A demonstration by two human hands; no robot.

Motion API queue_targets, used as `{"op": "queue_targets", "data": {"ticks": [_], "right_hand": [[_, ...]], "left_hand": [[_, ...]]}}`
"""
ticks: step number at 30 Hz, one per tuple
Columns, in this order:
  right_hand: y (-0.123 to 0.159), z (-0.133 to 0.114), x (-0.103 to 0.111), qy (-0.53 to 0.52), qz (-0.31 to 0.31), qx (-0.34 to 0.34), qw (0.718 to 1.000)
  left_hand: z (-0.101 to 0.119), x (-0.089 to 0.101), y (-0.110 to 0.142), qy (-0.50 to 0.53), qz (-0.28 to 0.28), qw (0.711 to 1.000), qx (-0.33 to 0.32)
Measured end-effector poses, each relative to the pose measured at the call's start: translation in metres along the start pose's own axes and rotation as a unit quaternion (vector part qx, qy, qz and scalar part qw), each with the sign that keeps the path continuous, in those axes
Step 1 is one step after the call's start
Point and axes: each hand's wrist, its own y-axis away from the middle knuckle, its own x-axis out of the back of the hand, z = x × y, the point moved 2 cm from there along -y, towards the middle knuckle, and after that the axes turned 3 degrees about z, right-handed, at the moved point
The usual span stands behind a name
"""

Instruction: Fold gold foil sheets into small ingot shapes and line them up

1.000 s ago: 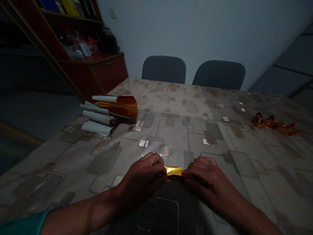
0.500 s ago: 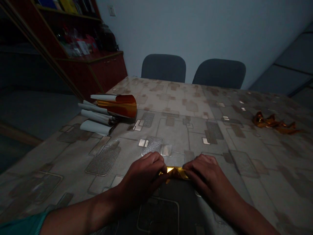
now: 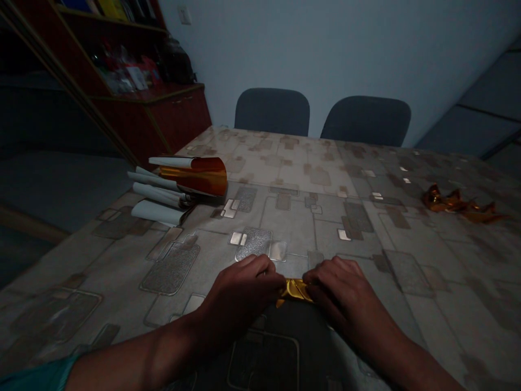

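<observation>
A small folded piece of gold foil paper (image 3: pixel 298 289) is stretched between my hands, just above or on the patterned tablecloth. My left hand (image 3: pixel 250 282) pinches its left end, fingers curled and thumb alongside. At the other end, my right hand (image 3: pixel 340 285) grips it with closed fingers. Creases run across the visible middle, and a small gold tip pokes out below my left fingertips. Both ends of the paper are covered by my fingers.
Loosely folded sheets, gold on one face and pale on the other, form a stack (image 3: pixel 191 179) at the left. Several folded gold pieces (image 3: pixel 459 205) lie at the right. Two grey chairs (image 3: pixel 272 111) stand behind the table (image 3: pixel 285 157), and a red-brown cabinet (image 3: pixel 179 117) stands back left.
My left hand has shifted slightly right along the foil paper. The raised fold in the middle now lies flatter, with less of the paper showing. My right hand has barely moved.
</observation>
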Motion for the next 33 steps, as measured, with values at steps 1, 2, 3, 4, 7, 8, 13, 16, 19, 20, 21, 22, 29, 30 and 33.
{"op": "queue_targets", "data": {"ticks": [1, 2, 3, 4, 7, 8, 13, 16, 19, 20, 21, 22, 29, 30, 33], "right_hand": [[0.0, 0.0, 0.0, 0.001, 0.001, -0.001, 1.0], [0.0, 0.0, -0.001, 0.002, 0.002, -0.002, 1.0], [0.0, 0.0, -0.001, 0.004, 0.002, -0.003, 1.0], [0.0, 0.0, -0.001, 0.006, 0.003, -0.003, 1.0], [0.0, 0.0, -0.002, 0.017, 0.009, 0.0, 1.0], [0.0, 0.0, -0.002, 0.022, 0.01, 0.0, 1.0], [0.0, 0.002, -0.006, 0.05, 0.016, 0.003, 0.999], [0.001, 0.001, -0.008, 0.062, 0.012, 0.001, 0.998], [0.001, 0.0, -0.007, 0.079, 0.015, -0.002, 0.997], [0.001, -0.001, -0.007, 0.088, 0.016, -0.003, 0.996], [0.001, -0.001, -0.007, 0.099, 0.019, -0.001, 0.995], [0.001, -0.002, -0.006, 0.111, 0.023, 0.002, 0.994], [0.003, -0.008, -0.006, 0.123, 0.01, 0.07, 0.99], [0.003, -0.009, -0.007, 0.116, -0.002, 0.078, 0.99], [0.003, -0.007, -0.009, 0.12, -0.019, 0.088, 0.989]], "left_hand": [[0.001, 0.0, 0.0, -0.022, -0.008, 1.0, -0.005], [0.002, -0.001, 0.0, -0.047, -0.014, 0.999, -0.011], [0.002, -0.002, 0.0, -0.069, -0.017, 0.997, -0.019], [0.003, -0.003, 0.0, -0.087, -0.017, 0.996, -0.027], [0.001, -0.006, 0.001, -0.114, 0.004, 0.992, -0.044], [0.001, -0.007, 0.002, -0.114, 0.013, 0.992, -0.043], [0.0, -0.009, 0.003, -0.103, 0.024, 0.994, -0.029], [0.001, -0.008, 0.002, -0.112, 0.013, 0.993, -0.037], [0.0, -0.008, 0.002, -0.117, 0.009, 0.992, -0.048], [0.0, -0.008, 0.002, -0.115, 0.009, 0.992, -0.049], [0.0, -0.009, 0.002, -0.112, 0.009, 0.992, -0.049], [-0.001, -0.009, 0.002, -0.107, 0.01, 0.993, -0.05], [0.001, -0.004, -0.001, -0.078, -0.024, 0.996, -0.039], [0.0, -0.003, -0.001, -0.064, -0.029, 0.997, -0.036], [-0.004, -0.002, -0.002, -0.028, -0.042, 0.999, -0.016]]}}
